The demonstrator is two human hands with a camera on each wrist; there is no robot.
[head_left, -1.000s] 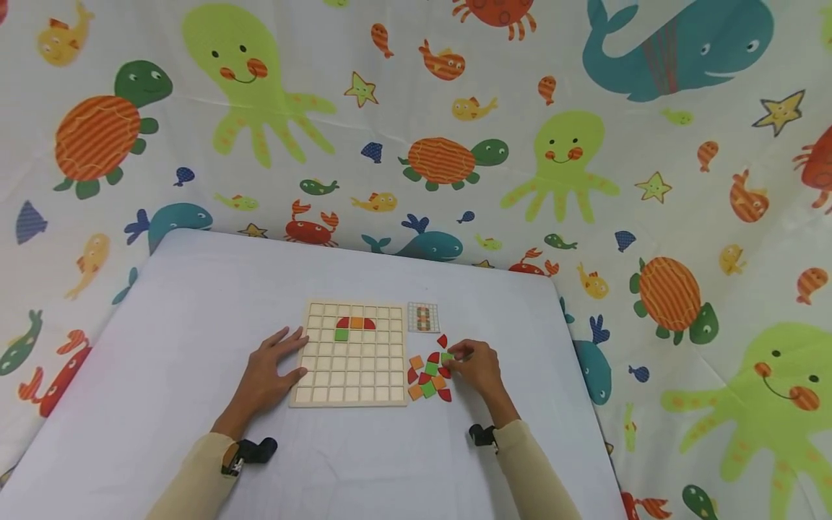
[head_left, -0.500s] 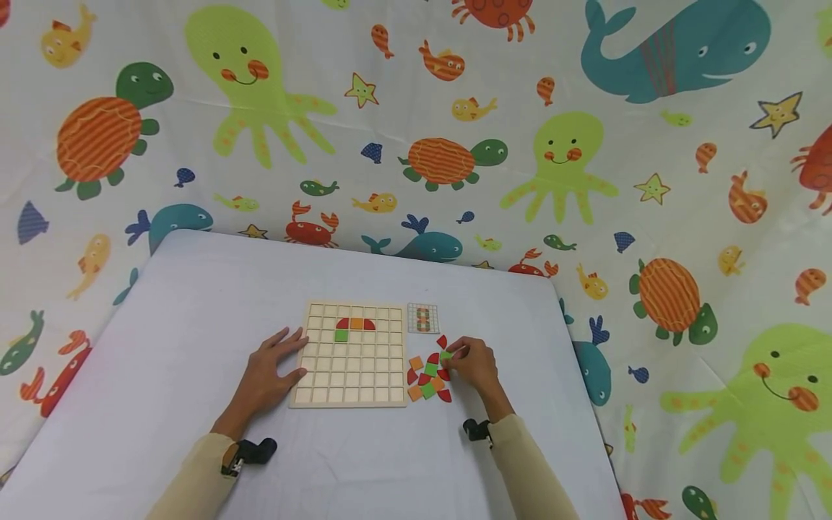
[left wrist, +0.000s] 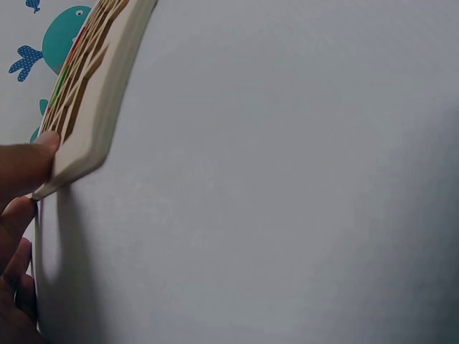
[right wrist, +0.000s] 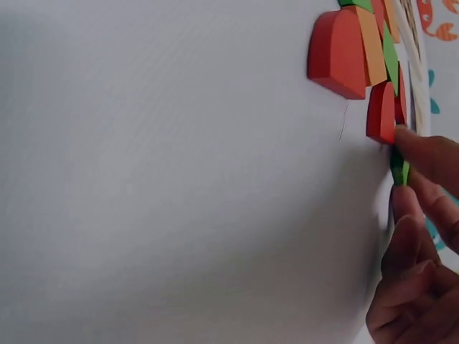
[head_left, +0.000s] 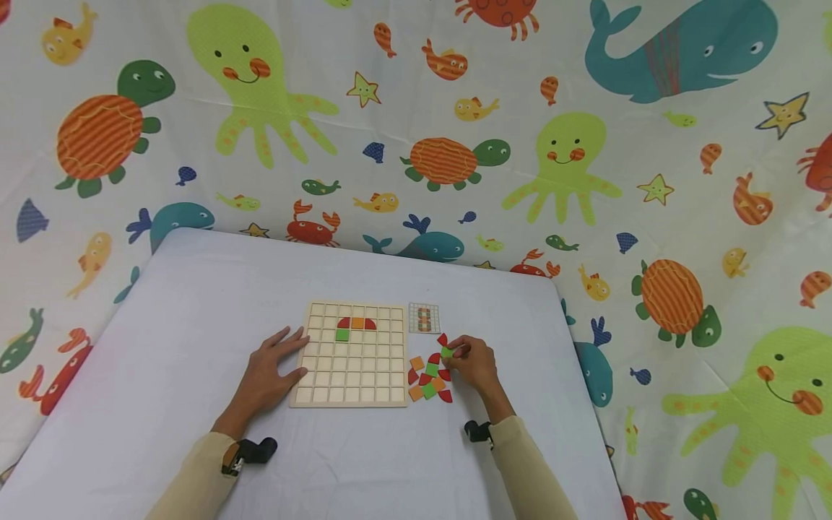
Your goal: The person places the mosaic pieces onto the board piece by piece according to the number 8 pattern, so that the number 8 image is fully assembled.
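Observation:
A wooden grid board (head_left: 348, 401) lies on the white table. In its upper rows are a red quarter-round tile (head_left: 344, 323), an orange square (head_left: 357, 323), another red quarter-round and a green square below the first. My left hand (head_left: 263, 375) rests at the board's left side, fingers spread. In the left wrist view its thumb (left wrist: 29, 165) lies on the rim. Right of the board, my right hand (head_left: 476, 363) pinches a green square tile (head_left: 446, 352) between thumb and fingers, beside the loose tiles. In the right wrist view this tile (right wrist: 400, 168) is partly hidden by the fingers.
Loose red, orange and green tiles (head_left: 431, 370) lie in a cluster right of the board. A small pattern card (head_left: 425, 318) with a grid sits above them. Behind the table (head_left: 227, 282) hangs a cloth (head_left: 390, 87) printed with sea animals.
My right hand has shifted slightly left, and the green square at its fingertips shows more. My left hand and the board stay in place.

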